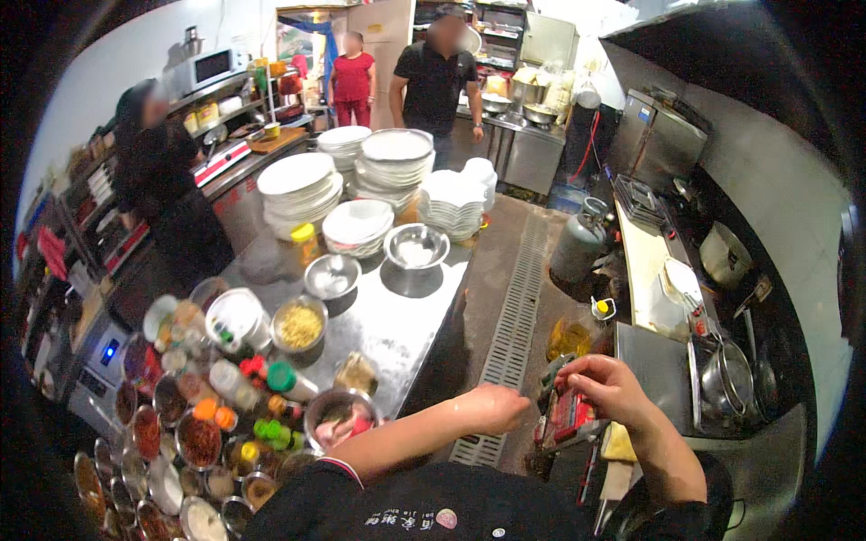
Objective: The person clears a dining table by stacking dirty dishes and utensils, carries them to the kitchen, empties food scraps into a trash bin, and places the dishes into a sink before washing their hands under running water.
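My right hand is at a red, partly clear plastic package, its thumb and fingers bent over the package's top edge. Whether the fingers grip it cannot be told. My left hand is curled just left of the package, above the floor drain; what its fingers hold, if anything, is hidden. Under my left forearm stands a metal bowl with pale pieces and something red in it. A yellow cloth or sponge lies right of the package, beside my right wrist.
Stacks of white plates and metal bowls stand on the steel table. Seasoning containers crowd its near left. A gas cylinder stands beyond the floor drain grate. Several people stand farther off. A steel counter runs along the right.
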The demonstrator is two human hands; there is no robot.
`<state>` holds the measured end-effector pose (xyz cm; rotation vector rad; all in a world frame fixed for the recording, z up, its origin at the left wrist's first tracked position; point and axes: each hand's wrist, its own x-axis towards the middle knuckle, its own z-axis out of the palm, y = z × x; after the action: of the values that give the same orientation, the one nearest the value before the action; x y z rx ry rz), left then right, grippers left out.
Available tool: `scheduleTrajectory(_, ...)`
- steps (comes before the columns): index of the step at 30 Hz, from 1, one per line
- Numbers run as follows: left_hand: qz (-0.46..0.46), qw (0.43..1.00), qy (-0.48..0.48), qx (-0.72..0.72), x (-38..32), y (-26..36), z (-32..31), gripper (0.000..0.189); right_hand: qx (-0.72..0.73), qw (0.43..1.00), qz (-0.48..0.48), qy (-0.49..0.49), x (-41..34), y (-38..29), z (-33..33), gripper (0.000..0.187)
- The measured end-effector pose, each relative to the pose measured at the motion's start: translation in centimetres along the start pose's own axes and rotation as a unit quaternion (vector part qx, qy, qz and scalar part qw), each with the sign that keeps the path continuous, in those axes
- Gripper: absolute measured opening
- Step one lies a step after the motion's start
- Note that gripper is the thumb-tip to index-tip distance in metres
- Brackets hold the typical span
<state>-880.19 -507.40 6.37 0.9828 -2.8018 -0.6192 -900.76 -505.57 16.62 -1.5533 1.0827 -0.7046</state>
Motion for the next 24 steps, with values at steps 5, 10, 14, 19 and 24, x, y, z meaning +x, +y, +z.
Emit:
scheduleTrajectory(5,0.039,0.998,-0.054,-0.012,8.6,-5.7,-2.2,0.03,0.046,0.999,0.008,0.02,9.6,1.4,-5.2,0.019)
scheduleTrajectory(10,0.059,0.988,-0.121,-0.076,19.5,-11.9,-3.6,0.029,-0.062,0.998,-0.004,0.007,17.9,7.2,-12.3,0.019)
scheduleTrajectory(14,0.041,0.989,-0.118,-0.073,28.0,-18.6,-4.5,0.031,-0.081,0.996,-0.028,0.002,25.2,10.9,-18.2,0.022)
scheduleTrajectory(19,0.012,0.976,-0.205,-0.078,39.1,-23.0,-9.1,0.032,-0.03,0.998,-0.046,0.011,33.9,13.9,-25.2,0.022)
scheduleTrajectory(24,0.032,0.983,-0.17,-0.057,47.3,-31.0,-10.3,0.032,-0.036,0.999,-0.022,0.034,44.1,15.6,-31.1,0.025)
